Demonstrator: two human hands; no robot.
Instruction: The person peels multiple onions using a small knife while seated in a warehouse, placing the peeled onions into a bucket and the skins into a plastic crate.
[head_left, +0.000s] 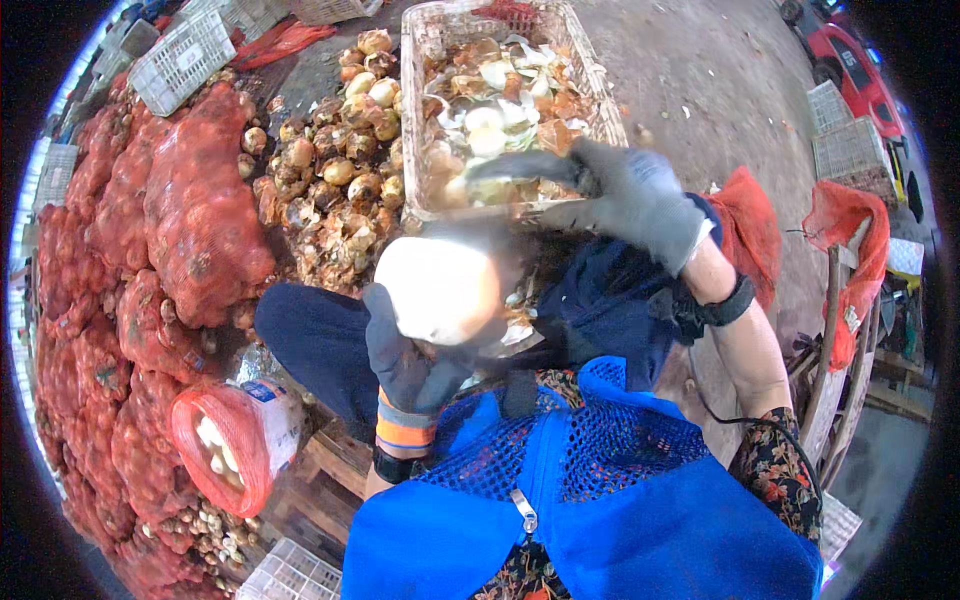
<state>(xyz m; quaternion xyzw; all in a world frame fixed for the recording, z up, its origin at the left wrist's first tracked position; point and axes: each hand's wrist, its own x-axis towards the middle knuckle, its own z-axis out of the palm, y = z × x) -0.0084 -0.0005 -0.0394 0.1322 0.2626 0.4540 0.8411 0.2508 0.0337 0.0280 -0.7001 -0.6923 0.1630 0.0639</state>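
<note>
In my left hand (420, 367), which wears a dark work glove with an orange and grey cuff, rests a large peeled white onion (435, 289), overexposed and very bright. My right hand (637, 199), in a grey glove, is above the near right edge of a plastic crate (510, 204). It grips a blurred, dark curved tool, perhaps a knife (525, 169), that points left over the crate. Inside the crate lie onion skins (555, 135), brown and pale, around peeled onions (486, 139). Unpeeled onions (339, 171) are heaped on the floor left of the crate.
Red mesh sacks of onions (199, 202) are piled along the left. A red-mesh-lined bucket (225, 450) holds peeled onions beside a wooden pallet (330, 465). White crates (184, 64) lie at the upper left; others (851, 150) stand at the right, near a red vehicle (855, 67).
</note>
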